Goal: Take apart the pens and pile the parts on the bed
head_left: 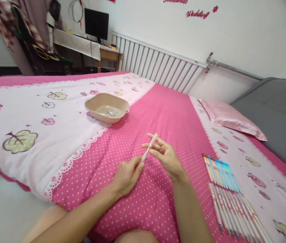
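A slim whitish-pink pen (146, 152) with small red marks slants up above the bed, between my two hands. My left hand (126, 175) pinches its lower end between thumb and fingers. Around the upper part is my right hand (169, 158), its thumb in front and its fingers stretched out behind the barrel. To the right lie two rows of pens: blue and peach pens (221, 173) farther off, and whitish pens with red patterns (236, 212) nearer me. A beige plastic basin (96, 113) stands ahead to the left, holding small whitish and grey pieces too small to name.
A pink dotted bedspread (168, 111) with white printed bands covers the bed. At the far right a pink pillow (230, 116) lies by the grey headboard (279, 104). Beyond the bed are a white railing (158, 60), a desk with a monitor (96, 24), and a chair with clothes.
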Tool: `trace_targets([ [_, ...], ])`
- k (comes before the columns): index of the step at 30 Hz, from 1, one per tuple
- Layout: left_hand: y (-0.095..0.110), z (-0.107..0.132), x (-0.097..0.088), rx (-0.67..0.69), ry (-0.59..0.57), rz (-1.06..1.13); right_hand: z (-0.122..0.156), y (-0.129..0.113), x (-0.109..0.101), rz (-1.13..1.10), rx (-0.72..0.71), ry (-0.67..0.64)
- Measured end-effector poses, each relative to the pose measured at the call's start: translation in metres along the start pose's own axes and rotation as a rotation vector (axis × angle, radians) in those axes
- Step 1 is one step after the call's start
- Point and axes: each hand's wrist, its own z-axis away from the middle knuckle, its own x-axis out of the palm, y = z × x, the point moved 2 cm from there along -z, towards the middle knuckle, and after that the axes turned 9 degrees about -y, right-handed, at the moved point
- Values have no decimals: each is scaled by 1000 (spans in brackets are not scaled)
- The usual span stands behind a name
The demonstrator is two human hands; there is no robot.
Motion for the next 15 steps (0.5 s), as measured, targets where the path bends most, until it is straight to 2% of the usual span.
trace_targets([
  [8, -1, 0, 1, -7, -6, -23, -3, 3, -1, 6, 24, 106],
  [15, -1, -1, 1, -1, -6, -33, -6, 7, 1, 146, 14, 197],
])
